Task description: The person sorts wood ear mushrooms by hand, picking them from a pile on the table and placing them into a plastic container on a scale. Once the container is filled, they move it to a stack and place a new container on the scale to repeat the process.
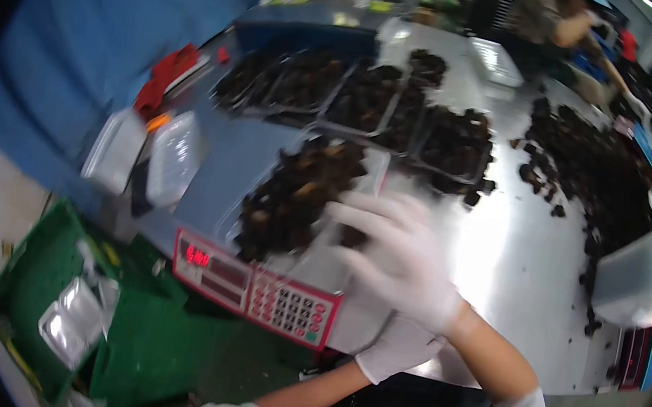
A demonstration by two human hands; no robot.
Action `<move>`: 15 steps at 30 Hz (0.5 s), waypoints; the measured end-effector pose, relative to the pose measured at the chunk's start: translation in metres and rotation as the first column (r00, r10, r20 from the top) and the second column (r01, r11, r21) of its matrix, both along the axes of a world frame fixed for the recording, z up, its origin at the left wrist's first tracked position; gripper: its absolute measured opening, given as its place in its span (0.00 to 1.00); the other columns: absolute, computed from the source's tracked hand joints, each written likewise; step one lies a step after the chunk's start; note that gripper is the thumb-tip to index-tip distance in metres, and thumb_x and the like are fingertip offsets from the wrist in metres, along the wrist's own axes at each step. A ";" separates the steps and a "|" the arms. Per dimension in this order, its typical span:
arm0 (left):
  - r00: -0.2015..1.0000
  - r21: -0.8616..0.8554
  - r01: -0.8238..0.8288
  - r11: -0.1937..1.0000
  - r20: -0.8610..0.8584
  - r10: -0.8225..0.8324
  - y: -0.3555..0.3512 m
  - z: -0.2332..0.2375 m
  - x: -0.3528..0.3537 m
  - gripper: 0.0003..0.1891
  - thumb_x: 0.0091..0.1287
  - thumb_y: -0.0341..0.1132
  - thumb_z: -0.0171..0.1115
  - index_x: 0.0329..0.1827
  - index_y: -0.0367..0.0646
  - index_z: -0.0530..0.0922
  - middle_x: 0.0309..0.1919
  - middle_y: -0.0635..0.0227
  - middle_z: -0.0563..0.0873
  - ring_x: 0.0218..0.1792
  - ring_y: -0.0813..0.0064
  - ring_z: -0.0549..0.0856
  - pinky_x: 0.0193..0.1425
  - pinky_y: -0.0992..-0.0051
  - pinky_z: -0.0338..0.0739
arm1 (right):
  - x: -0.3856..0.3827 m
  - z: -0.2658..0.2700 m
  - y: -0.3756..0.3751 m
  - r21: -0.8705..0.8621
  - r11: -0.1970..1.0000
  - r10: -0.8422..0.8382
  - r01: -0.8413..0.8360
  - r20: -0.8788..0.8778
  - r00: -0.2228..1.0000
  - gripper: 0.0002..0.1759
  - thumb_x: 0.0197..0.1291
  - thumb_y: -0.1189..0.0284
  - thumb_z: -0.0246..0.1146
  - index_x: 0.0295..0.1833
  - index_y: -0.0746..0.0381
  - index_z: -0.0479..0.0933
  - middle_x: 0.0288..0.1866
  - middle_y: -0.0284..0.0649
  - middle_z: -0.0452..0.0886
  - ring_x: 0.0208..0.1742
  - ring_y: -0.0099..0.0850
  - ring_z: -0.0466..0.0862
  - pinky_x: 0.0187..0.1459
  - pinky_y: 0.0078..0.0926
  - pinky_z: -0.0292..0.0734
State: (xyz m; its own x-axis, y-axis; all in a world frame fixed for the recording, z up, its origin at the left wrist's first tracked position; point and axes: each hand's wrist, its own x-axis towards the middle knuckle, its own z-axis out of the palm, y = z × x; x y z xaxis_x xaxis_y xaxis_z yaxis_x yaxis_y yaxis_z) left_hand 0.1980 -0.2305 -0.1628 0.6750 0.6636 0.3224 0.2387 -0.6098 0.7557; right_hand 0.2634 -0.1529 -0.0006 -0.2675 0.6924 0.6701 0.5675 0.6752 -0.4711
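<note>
Dark pieces (pixel 303 192) are heaped on the red-framed scale (pixel 288 305), at ten o'clock from the right hand (pixel 398 250). Of the white-gloved hands, the right is blurred, its fingers parted; whether the dark bit between them is gripped cannot be told. The left hand (pixel 403 347) is partly covered at six o'clock, its grip hidden. Filled trays (pixel 365 97) are lined up on the surface (pixel 494 242) at twelve, and a loose heap (pixel 594 165) is spread at two
</note>
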 end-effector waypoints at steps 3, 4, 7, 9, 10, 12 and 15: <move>0.990 0.029 0.080 0.996 -0.119 -0.076 0.002 -0.001 -0.008 0.25 0.69 0.41 0.63 0.66 0.37 0.77 0.62 0.50 0.81 0.65 0.46 0.78 0.72 0.50 0.67 | -0.040 -0.018 0.059 0.005 0.999 0.042 -0.042 -0.022 0.999 0.24 0.63 0.65 0.69 0.64 0.58 0.80 0.66 0.47 0.78 0.69 0.48 0.74 0.71 0.46 0.67; 0.978 0.059 0.064 0.996 -0.204 -0.051 0.006 -0.001 -0.007 0.29 0.68 0.40 0.65 0.70 0.35 0.73 0.67 0.49 0.79 0.68 0.46 0.76 0.74 0.53 0.65 | -0.041 -0.024 0.063 -0.002 1.000 0.008 -0.008 -0.053 0.999 0.24 0.63 0.64 0.68 0.64 0.60 0.79 0.66 0.49 0.78 0.69 0.50 0.73 0.71 0.47 0.67; 0.962 0.110 0.050 0.993 -0.273 -0.018 0.006 0.016 -0.009 0.27 0.68 0.41 0.64 0.67 0.36 0.77 0.66 0.51 0.80 0.67 0.47 0.76 0.72 0.50 0.67 | -0.020 -0.038 0.051 -0.064 0.997 0.029 -0.043 -0.214 0.976 0.23 0.66 0.66 0.65 0.65 0.62 0.77 0.68 0.52 0.76 0.69 0.52 0.73 0.71 0.47 0.68; 0.940 0.052 0.070 0.996 -0.339 -0.048 0.009 0.008 -0.010 0.24 0.68 0.41 0.64 0.64 0.38 0.79 0.65 0.52 0.80 0.68 0.47 0.76 0.71 0.49 0.68 | 0.018 -0.051 0.020 -0.101 0.994 -0.063 0.043 -0.203 0.977 0.24 0.67 0.70 0.63 0.68 0.62 0.76 0.69 0.53 0.75 0.69 0.50 0.74 0.71 0.45 0.68; 0.914 -0.002 0.098 0.995 -0.396 -0.091 0.009 0.004 -0.009 0.22 0.68 0.41 0.64 0.61 0.40 0.81 0.65 0.53 0.80 0.68 0.48 0.76 0.70 0.49 0.69 | 0.037 -0.057 -0.003 -0.169 0.982 -0.124 0.089 -0.210 0.970 0.27 0.67 0.71 0.61 0.72 0.61 0.74 0.72 0.54 0.74 0.72 0.50 0.73 0.74 0.44 0.66; 0.957 0.002 0.076 0.997 -0.280 -0.072 0.012 0.018 -0.003 0.20 0.67 0.41 0.64 0.59 0.41 0.82 0.65 0.54 0.80 0.69 0.49 0.75 0.70 0.49 0.69 | 0.076 -0.077 -0.047 -0.342 0.912 -0.279 0.224 -0.121 0.953 0.31 0.68 0.72 0.59 0.77 0.61 0.68 0.76 0.55 0.70 0.77 0.52 0.68 0.78 0.45 0.60; 0.995 0.045 0.000 0.999 -0.100 0.005 0.009 0.016 -0.002 0.16 0.66 0.40 0.64 0.54 0.43 0.82 0.63 0.57 0.78 0.68 0.52 0.74 0.71 0.51 0.70 | 0.135 -0.127 -0.130 -0.561 0.498 -0.494 0.662 0.444 0.747 0.41 0.67 0.69 0.62 0.82 0.70 0.55 0.85 0.61 0.53 0.86 0.57 0.49 0.84 0.48 0.44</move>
State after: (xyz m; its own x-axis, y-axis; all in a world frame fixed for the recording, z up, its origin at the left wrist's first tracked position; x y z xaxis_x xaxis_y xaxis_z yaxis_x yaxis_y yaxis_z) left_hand 0.1961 -0.2214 -0.1468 0.7038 0.6517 0.2829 0.3135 -0.6422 0.6995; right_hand 0.3984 -0.2829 -0.1276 0.2957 0.9545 -0.0387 0.8450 -0.2802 -0.4555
